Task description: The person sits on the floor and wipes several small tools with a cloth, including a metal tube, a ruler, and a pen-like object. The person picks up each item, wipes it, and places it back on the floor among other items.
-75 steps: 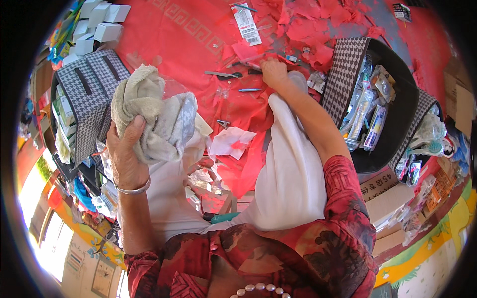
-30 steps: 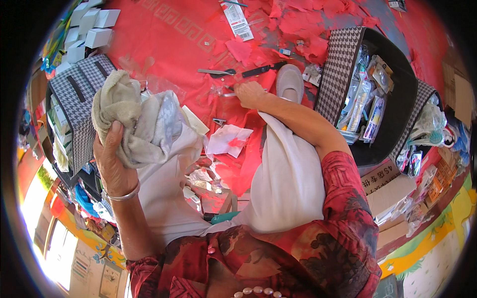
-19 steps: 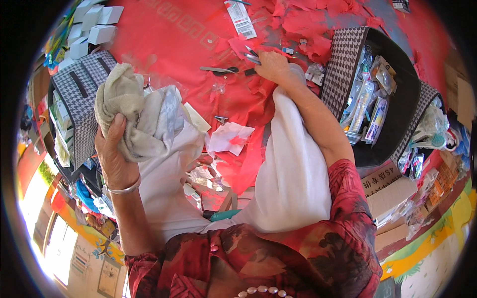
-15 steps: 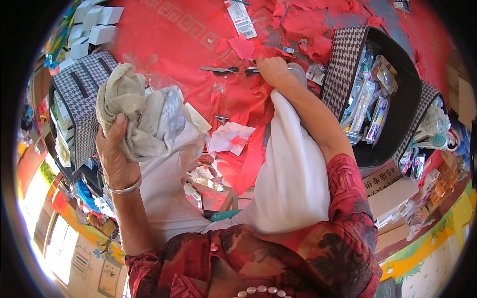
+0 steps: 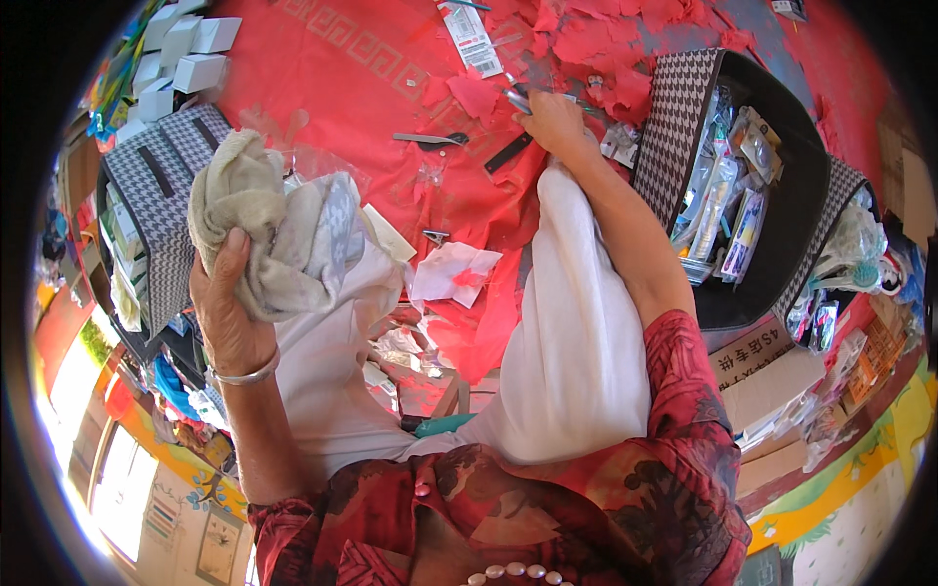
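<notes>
My left hand (image 5: 233,303) is closed on a bunched greyish-green and white cloth (image 5: 244,220), its thumb pressed on the folds over my left knee. Farther off, past my right knee, my right hand (image 5: 557,125) is closed on a small slim silver tool (image 5: 518,96) that points away from me. The tool's exact kind is too small to make out. Just left of that hand, a flat black strip (image 5: 509,153) lies on the red sheet (image 5: 342,107). A dark-handled tool with a flat grey end (image 5: 430,140) rests farther left.
On the right stands a houndstooth-patterned box (image 5: 679,117) with packaged toothbrushes (image 5: 716,210) inside. Another patterned box (image 5: 161,161) stands at the left, near several small white boxes (image 5: 200,68). A crumpled white paper (image 5: 454,273) and torn red scraps (image 5: 606,49) lie on the sheet.
My right hand has risen slightly up and to the right, and the silver tool now shows at its fingers. More of the black strip is uncovered. My left hand and the cloth stay nearly still.
</notes>
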Motion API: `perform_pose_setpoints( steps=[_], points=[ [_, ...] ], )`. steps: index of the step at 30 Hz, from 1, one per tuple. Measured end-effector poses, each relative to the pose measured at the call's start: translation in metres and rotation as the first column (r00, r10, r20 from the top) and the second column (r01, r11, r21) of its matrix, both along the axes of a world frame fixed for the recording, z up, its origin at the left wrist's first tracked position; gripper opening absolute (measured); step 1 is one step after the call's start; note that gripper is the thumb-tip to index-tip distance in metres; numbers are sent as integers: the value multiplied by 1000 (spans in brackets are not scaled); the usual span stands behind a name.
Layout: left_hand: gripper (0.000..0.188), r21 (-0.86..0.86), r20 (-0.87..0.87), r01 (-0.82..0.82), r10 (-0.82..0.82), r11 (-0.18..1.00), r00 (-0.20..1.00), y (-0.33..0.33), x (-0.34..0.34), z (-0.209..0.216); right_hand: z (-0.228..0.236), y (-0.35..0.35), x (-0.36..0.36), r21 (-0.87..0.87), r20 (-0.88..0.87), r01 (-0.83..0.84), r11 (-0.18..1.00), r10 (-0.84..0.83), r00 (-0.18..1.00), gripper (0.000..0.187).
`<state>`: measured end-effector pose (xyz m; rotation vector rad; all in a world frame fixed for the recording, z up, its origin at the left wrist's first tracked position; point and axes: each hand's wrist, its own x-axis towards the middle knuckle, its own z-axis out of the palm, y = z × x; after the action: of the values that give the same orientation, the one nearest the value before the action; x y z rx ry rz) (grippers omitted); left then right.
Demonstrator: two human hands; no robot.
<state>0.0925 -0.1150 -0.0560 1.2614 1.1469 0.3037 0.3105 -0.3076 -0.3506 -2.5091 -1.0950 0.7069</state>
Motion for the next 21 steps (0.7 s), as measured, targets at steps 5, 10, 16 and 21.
perform_pose_setpoints(
  steps=[5,10,16,21],
  points=[
    [46,-12,-10,-13,12,1000,1000,0,-1,0,-4,-3,-29,-52,156,-320,946,324,933,13],
    [46,1,-17,0,0,1000,1000,-2,1,-1,-19,5,-61,-69,77,-538,840,542,837,15],
    [46,-29,-8,0,0,1000,1000,-2,2,-3,-17,9,-54,37,115,-648,761,641,759,15],
    [47,-45,15,11,-11,999,1000,-2,3,-3,25,33,-32,389,-196,70,919,8,981,7]
  ],
)
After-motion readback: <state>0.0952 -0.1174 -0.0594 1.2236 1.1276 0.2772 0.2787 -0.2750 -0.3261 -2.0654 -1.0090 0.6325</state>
